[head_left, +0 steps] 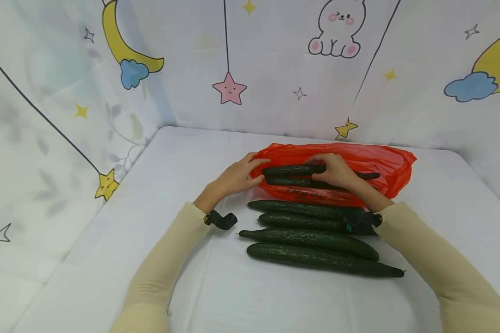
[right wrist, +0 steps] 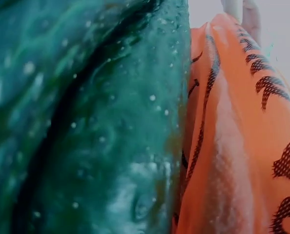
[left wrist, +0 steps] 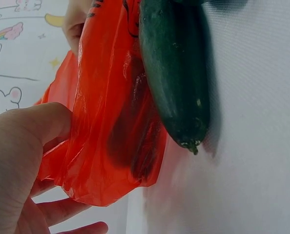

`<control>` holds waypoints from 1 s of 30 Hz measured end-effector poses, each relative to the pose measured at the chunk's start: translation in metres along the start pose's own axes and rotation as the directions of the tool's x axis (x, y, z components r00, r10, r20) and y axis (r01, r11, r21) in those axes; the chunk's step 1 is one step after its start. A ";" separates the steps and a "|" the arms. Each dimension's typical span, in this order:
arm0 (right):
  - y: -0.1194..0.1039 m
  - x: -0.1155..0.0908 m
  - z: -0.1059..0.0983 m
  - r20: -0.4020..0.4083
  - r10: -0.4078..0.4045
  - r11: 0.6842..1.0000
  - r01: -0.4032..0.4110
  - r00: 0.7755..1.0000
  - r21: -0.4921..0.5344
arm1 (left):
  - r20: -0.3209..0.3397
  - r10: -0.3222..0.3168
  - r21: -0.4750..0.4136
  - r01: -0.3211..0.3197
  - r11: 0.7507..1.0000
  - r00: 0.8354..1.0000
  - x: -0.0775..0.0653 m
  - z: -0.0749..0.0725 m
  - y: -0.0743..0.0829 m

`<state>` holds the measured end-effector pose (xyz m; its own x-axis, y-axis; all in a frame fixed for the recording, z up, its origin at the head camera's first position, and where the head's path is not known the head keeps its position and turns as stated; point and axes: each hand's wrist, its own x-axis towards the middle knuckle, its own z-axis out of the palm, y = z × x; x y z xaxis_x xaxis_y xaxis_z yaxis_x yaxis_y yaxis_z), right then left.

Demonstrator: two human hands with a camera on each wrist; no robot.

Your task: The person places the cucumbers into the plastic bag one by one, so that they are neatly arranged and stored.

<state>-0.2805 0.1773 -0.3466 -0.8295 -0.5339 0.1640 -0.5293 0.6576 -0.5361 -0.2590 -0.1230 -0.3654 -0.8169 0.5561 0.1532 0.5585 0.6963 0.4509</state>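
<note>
A red plastic bag [head_left: 316, 196] lies on its side on the table, its opening showing two cucumbers. My left hand [head_left: 235, 178] holds the bag's left end, thumb on one side and fingers spread on the other; the left wrist view shows the thumb against the crinkled red plastic [left wrist: 111, 117]. With fingers and thumb around it, my right hand [head_left: 335, 171] grips the upper cucumber [head_left: 289, 170]. Just below that lies the second cucumber [head_left: 289, 181], partly covered by the right hand. Dark print marks the bag's near side [right wrist: 247, 122].
Several more cucumbers lie side by side in front of the bag, the nearest cucumber [head_left: 316, 256] closest to me. Under the right wrist, the right ends of the upper ones are hidden. The white table [head_left: 171, 277] meets a patterned cloth backdrop [head_left: 271, 106] behind.
</note>
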 end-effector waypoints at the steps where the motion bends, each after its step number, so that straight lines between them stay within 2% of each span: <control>1: 0.001 0.000 0.000 0.004 0.006 1.000 -0.006 1.000 0.002 | 0.000 0.001 0.000 -0.001 1.000 1.000 0.000 0.000 0.000; 16: 0.011 0.005 -0.001 0.127 0.013 1.000 -0.014 0.992 0.011 | 0.007 -0.018 -0.012 0.018 1.000 1.000 0.000 -0.001 0.002; 30: 0.010 0.003 0.001 0.114 0.014 0.998 -0.021 0.993 0.057 | 0.013 -0.025 -0.029 0.025 0.999 1.000 -0.001 0.000 0.002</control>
<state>-0.2878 0.1819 -0.3525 -0.8114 -0.5812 0.0611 -0.5008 0.6376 -0.5853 -0.2577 -0.1224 -0.3646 -0.8287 0.5443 0.1305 0.5332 0.6968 0.4798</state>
